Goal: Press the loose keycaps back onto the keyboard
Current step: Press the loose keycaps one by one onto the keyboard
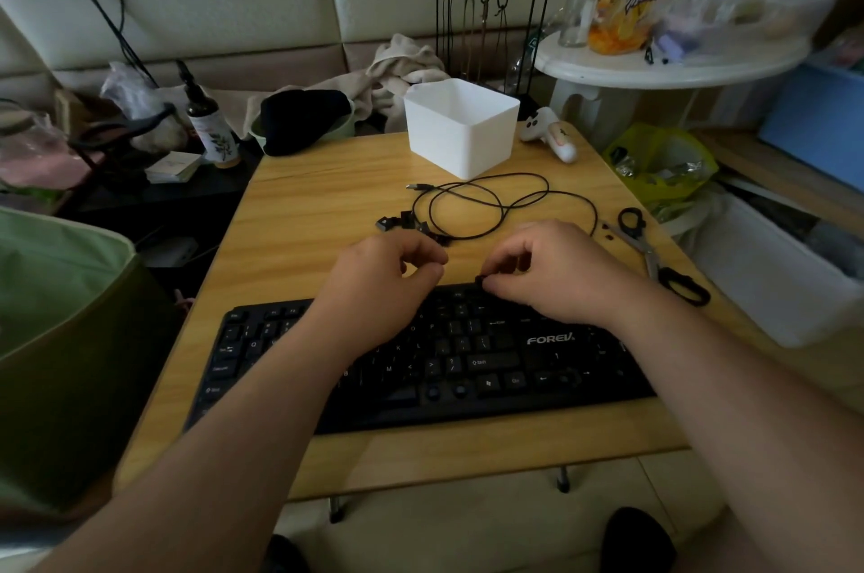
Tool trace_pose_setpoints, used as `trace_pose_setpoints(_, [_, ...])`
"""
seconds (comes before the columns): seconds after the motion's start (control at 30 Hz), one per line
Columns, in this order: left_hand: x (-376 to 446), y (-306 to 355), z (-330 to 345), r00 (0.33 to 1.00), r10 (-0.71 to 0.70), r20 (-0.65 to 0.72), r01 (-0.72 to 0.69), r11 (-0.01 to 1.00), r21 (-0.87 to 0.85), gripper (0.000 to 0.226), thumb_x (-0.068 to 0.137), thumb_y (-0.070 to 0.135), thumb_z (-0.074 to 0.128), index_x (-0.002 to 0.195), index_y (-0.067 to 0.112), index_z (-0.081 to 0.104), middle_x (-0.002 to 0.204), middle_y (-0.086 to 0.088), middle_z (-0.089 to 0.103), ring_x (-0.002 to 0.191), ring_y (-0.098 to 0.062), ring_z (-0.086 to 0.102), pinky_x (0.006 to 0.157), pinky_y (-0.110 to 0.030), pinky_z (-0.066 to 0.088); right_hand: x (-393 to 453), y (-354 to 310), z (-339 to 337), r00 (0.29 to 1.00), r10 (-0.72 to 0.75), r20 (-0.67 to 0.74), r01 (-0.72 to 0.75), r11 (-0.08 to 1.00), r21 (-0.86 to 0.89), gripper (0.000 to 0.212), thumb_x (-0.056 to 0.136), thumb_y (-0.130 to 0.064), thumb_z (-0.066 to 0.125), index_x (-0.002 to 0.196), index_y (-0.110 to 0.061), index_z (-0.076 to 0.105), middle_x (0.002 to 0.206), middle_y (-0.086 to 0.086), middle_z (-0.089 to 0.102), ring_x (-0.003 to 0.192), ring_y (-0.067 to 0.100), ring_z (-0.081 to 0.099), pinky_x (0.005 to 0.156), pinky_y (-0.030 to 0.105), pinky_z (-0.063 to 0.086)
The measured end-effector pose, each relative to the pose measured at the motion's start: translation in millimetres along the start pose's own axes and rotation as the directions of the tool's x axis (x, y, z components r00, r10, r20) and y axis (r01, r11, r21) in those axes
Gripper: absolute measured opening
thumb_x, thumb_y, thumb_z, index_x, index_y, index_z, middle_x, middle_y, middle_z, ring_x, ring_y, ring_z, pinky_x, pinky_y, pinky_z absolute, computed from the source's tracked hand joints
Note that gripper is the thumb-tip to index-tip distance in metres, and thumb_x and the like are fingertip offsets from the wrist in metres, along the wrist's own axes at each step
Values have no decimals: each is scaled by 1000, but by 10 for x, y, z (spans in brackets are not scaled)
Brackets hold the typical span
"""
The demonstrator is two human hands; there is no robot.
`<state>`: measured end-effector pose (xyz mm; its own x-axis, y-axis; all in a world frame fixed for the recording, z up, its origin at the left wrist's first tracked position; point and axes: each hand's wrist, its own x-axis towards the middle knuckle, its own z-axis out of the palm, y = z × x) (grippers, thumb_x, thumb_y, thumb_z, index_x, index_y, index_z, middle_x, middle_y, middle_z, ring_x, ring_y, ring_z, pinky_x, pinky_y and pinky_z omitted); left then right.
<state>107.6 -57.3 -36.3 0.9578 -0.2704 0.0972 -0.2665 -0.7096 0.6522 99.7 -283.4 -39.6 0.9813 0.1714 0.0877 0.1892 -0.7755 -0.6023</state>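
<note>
The keyboard (467,362) lies square to the person at the near edge of the tabletop (304,208), close enough that both forearms can cross it and work on its far rows. The right hand (556,273) hovers over the keyboard's top edge with its fingers curled, the tips pinching a small black keycap (481,279) just at that edge, probably to line it up over its empty socket before pushing it down. The left hand (388,278) sits beside it over the upper keys, fingers curled inward with thumb near forefinger; whether it holds a keycap of its own I cannot tell, since the fingers hide whatever is between them (it may simply be poised to steady the board). Just beyond the hands the remaining loose keycaps (402,221) lie in a small cluster on the bare wood, within easy reach for the next pick. The keyboard's cable (486,203) is coiled loosely behind them, unplugged and out of the way. Off to the right lie scissors (654,254), perhaps used as a prying tool. At the far edge stands a white bin (460,133), likely meant for holding parts. Several caps seem left to fit.
</note>
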Motion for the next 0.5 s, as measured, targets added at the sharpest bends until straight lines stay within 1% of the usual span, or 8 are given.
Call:
trace_pose_setpoints(0.1, [33, -33, 49, 999, -14, 36, 13, 1000, 10, 9, 98, 36, 66, 103, 39, 73, 92, 28, 64, 94, 5, 55, 69, -15, 39, 10, -25, 36, 997, 48, 69, -46, 999, -19, 6, 84, -35, 83, 84, -39, 78, 85, -19, 69, 81, -2, 61, 67, 24, 46])
trace_pose_setpoints(0.23, [48, -12, 97, 997, -26, 69, 25, 1000, 17, 12, 99, 37, 66, 106, 37, 75, 93, 26, 62, 85, 7, 55, 63, -14, 38, 30, -61, 56, 992, 95, 81, -96, 995, 7, 6, 84, -35, 83, 87, -38, 79, 87, -16, 71, 83, 1, 63, 67, 24, 48])
trace_pose_setpoints(0.33, [60, 19, 121, 997, -28, 78, 26, 999, 27, 13, 98, 40, 65, 106, 38, 75, 95, 26, 63, 83, 7, 55, 61, -13, 37, 48, -97, 66, 989, 117, 93, -120, 992, 27, 5, 83, -33, 83, 84, -36, 80, 81, -14, 70, 77, 2, 64, 63, 23, 45])
trace_pose_setpoints(0.43, [72, 37, 153, 996, -29, 81, 26, 999, 40, 13, 97, 43, 65, 104, 40, 76, 97, 24, 66, 84, 8, 54, 63, -14, 37, 60, -107, 55, 984, 140, 109, -147, 987, 60, 10, 81, -29, 85, 76, -34, 78, 72, -12, 69, 70, 3, 63, 60, 21, 43])
trace_pose_setpoints(0.5, [83, 43, 192, 996, -25, 80, 19, 997, 76, 13, 96, 46, 65, 101, 41, 76, 96, 24, 67, 87, 5, 55, 69, -20, 43, 64, -99, 40, 982, 151, 118, -160, 985, 67, 12, 80, -29, 86, 73, -34, 78, 70, -12, 69, 68, 2, 62, 60, 22, 43])
